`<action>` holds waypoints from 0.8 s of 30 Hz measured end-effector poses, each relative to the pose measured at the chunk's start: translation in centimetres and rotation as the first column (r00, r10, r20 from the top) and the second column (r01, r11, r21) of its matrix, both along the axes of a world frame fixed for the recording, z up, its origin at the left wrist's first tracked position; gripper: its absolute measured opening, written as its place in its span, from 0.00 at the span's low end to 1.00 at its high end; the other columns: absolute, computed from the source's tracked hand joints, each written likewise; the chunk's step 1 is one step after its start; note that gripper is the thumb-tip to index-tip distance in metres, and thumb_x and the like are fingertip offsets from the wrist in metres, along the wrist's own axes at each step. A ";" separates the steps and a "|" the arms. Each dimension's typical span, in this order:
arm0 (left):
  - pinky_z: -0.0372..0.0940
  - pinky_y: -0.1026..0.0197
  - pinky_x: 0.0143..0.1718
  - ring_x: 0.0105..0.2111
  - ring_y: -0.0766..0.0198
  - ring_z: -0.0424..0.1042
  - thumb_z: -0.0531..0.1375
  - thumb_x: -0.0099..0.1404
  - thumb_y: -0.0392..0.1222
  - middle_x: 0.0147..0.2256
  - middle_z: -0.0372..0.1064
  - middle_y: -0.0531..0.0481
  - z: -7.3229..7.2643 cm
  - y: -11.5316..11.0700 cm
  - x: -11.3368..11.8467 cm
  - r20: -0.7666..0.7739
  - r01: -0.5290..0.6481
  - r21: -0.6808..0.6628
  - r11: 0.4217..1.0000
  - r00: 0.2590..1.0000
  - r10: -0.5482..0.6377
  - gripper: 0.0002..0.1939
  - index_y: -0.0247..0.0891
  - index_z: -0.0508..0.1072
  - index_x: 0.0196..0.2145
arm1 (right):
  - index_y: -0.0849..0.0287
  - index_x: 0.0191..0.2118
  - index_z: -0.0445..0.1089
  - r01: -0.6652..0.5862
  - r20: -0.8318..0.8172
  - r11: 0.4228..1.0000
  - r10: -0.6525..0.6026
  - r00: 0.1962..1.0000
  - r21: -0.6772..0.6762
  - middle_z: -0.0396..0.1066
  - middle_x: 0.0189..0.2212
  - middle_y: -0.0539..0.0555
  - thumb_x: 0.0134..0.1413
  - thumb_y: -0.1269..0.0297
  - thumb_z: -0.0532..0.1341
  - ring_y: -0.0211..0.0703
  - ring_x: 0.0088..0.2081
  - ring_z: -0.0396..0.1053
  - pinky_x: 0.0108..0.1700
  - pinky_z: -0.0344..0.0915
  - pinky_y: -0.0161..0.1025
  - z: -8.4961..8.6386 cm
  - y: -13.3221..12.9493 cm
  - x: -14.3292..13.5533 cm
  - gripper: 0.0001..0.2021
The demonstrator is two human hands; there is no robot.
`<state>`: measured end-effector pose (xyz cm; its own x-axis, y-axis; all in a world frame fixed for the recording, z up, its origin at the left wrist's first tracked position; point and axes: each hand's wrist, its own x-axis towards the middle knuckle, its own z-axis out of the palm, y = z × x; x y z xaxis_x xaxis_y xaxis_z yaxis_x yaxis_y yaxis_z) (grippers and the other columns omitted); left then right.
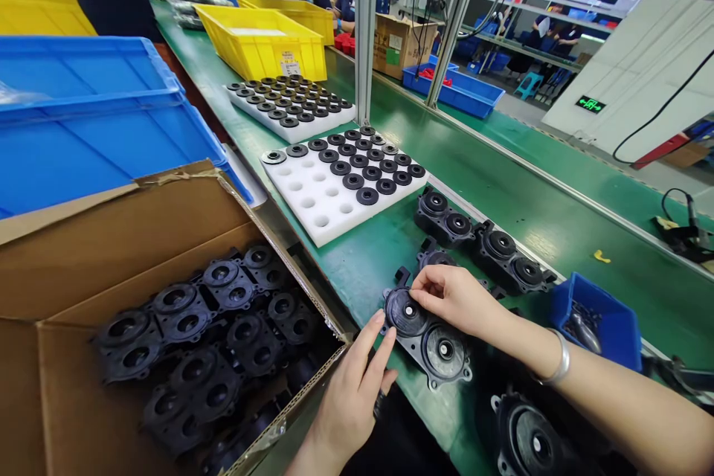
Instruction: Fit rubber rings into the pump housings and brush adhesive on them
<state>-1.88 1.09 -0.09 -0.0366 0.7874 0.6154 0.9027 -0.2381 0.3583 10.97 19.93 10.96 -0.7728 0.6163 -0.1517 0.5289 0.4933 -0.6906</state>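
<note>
A black plastic housing with two round recesses (427,346) lies on the green bench in front of me, a white-tipped pin in each recess. My right hand (454,297), with a silver bangle on the wrist, is closed in a pinch at the upper edge of the left recess. Whatever lies between its fingertips is hidden. From the near left, my left hand (357,387) stretches its fingers out, the tips at the housing's left rim. More such housings stand behind, one (510,260) beside the bench rail, and another (529,439) sits at the lower right.
A cardboard box (139,238) of similar housings stands at left, near blue crates (100,126). White foam trays (306,201) carry black discs; some holes lack discs. A blue bin (610,320) with small dark parts is at right. Yellow bins (262,44) and co-workers are farther back.
</note>
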 end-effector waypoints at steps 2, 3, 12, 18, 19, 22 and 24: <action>0.67 0.55 0.62 0.66 0.54 0.62 0.52 0.74 0.30 0.62 0.63 0.31 -0.1 0.1 -0.1 -0.010 0.012 0.000 1.000 1.000 -0.012 0.26 0.31 0.59 0.68 | 0.59 0.30 0.71 0.000 0.000 1.000 0.000 1.000 0.012 0.70 0.25 0.48 0.59 0.72 0.63 0.35 0.26 0.64 0.30 0.60 0.33 -0.1 -0.1 0.1 0.06; 0.68 0.55 0.62 0.66 0.54 0.63 0.52 0.74 0.29 0.62 0.64 0.32 -0.2 0.1 -0.1 -0.015 0.017 0.005 1.000 1.000 -0.017 0.27 0.31 0.57 0.69 | 0.59 0.29 0.70 -0.001 -0.002 1.000 0.001 1.000 0.017 0.70 0.25 0.48 0.58 0.72 0.63 0.36 0.26 0.65 0.30 0.60 0.32 -0.1 -0.1 0.1 0.06; 0.70 0.55 0.59 0.63 0.54 0.67 0.52 0.75 0.30 0.60 0.68 0.31 -0.7 0.5 -0.6 -0.022 0.029 0.025 0.999 0.999 -0.028 0.30 0.32 0.51 0.71 | 0.58 0.28 0.68 -0.006 -0.011 0.995 0.007 1.000 0.095 0.69 0.24 0.47 0.56 0.74 0.63 0.36 0.26 0.66 0.31 0.61 0.33 -0.1 -0.7 0.0 0.08; 0.69 0.55 0.60 0.64 0.53 0.66 0.53 0.74 0.29 0.62 0.65 0.31 -0.9 0.6 -0.7 -0.025 0.041 0.001 0.999 0.999 -0.041 0.29 0.32 0.53 0.70 | 0.58 0.28 0.67 -0.007 -0.006 0.992 0.007 1.000 0.124 0.69 0.24 0.47 0.56 0.75 0.63 0.36 0.26 0.66 0.31 0.61 0.33 -0.4 -0.7 0.0 0.08; 0.69 0.55 0.61 0.65 0.53 0.65 0.53 0.74 0.29 0.62 0.65 0.31 -0.8 0.6 -0.7 -0.025 0.045 0.004 0.999 0.999 -0.045 0.30 0.32 0.53 0.70 | 0.58 0.29 0.66 -0.006 -0.007 0.992 0.007 1.000 0.128 0.69 0.24 0.47 0.56 0.75 0.63 0.36 0.26 0.66 0.30 0.61 0.33 -0.4 -0.7 0.1 0.08; 0.67 0.55 0.62 0.66 0.54 0.64 0.52 0.74 0.29 0.62 0.65 0.31 -0.6 0.8 -0.8 -0.021 0.060 0.019 0.998 0.998 -0.060 0.30 0.31 0.52 0.71 | 0.58 0.29 0.66 -0.005 0.004 0.986 0.005 1.000 0.165 0.69 0.24 0.48 0.57 0.74 0.63 0.36 0.26 0.65 0.30 0.61 0.33 -0.4 -0.7 0.4 0.08; 0.67 0.55 0.63 0.66 0.54 0.63 0.52 0.74 0.29 0.62 0.65 0.32 -0.5 0.8 -0.8 -0.016 0.073 0.021 0.997 0.997 -0.072 0.30 0.31 0.51 0.71 | 0.58 0.31 0.66 -0.017 0.034 0.980 0.010 0.999 0.198 0.69 0.25 0.48 0.59 0.73 0.62 0.37 0.26 0.66 0.30 0.62 0.34 -0.4 -0.7 0.6 0.07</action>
<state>-2.70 1.93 -0.56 0.0296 0.7739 0.6326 0.8883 -0.3106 0.3384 11.57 19.19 10.52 -0.7780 0.6260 -0.0525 0.5416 0.6260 -0.5611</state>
